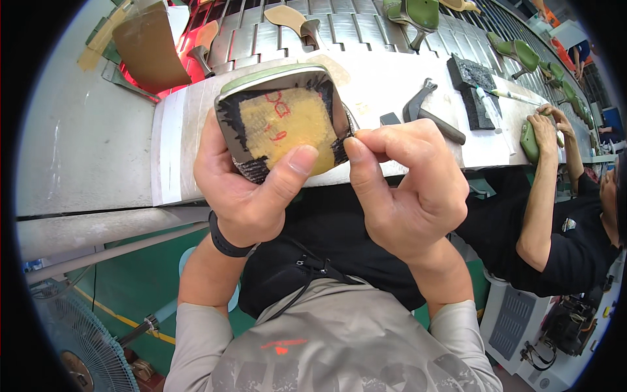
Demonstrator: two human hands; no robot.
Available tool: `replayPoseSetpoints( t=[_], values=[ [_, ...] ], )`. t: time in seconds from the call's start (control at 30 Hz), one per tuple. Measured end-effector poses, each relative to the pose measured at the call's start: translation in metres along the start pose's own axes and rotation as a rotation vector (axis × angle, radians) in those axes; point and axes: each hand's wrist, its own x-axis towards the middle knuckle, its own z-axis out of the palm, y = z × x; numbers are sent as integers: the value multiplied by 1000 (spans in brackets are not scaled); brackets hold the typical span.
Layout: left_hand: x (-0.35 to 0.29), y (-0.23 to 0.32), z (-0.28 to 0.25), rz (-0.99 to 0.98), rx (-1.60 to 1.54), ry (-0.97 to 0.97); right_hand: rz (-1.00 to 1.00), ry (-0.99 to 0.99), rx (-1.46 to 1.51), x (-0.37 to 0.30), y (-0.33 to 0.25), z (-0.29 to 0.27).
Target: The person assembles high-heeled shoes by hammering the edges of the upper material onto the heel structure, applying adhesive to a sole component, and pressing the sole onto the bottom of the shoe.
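Note:
My left hand (pixel 251 179) grips a green, square-toed shoe (pixel 287 124), its underside turned up toward me. The bottom has a yellowish patch with red marks, edged by dark, ragged, folded-over material. My left thumb presses on that patch while the fingers wrap the far side. At the shoe's right edge, my right hand (pixel 411 183) is closed in a pinch of thumb and forefinger. Whatever lies between those fingertips is too small to make out. Beyond my right hand, lasting pliers (pixel 431 114) with a dark handle lie on the white worktop (pixel 183 144).
A black block (pixel 471 91) and slim pens (pixel 493 108) lie to the right. Behind runs a metal conveyor (pixel 353 32) carrying green heeled shoes (pixel 418 14) and tan soles with heels (pixel 294 23). A co-worker's hands (pixel 545 127) hold a green shoe at right. A fan (pixel 78 346) stands lower left.

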Motion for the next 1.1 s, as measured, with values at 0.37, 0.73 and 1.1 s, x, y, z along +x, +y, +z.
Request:
replayPoseSetpoints(
  t=[0.37,0.73,1.1],
  values=[
    [-10,0,8,42,55,23,-94,-6,-120,1,-1,-6],
    [-7,1,25,29,104,84,-99,-187,-368,-8,-22,-7],
    [19,-4,-7,-81,-53,48,687,-94,654,11,17,3]
  ],
)
